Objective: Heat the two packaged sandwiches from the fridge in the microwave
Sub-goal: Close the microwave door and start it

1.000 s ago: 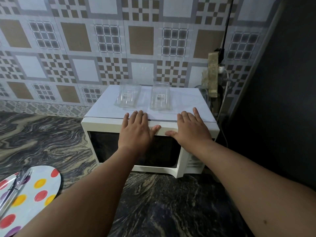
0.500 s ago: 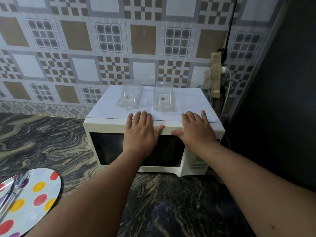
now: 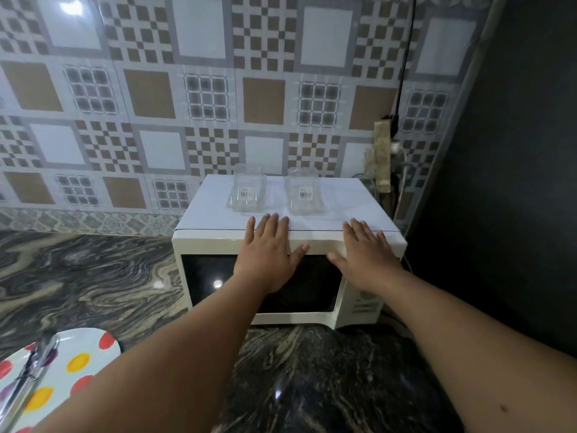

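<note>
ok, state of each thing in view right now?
microwave: door closed, window dark
left clear package: lying on microwave top, looks empty
right clear package: same, apart from the left one
left hand: flat on microwave's top front edge
right hand: flat beside it

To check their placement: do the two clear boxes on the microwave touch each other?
Apart. The head view shows bare white microwave top between the left box and the right box.
</note>
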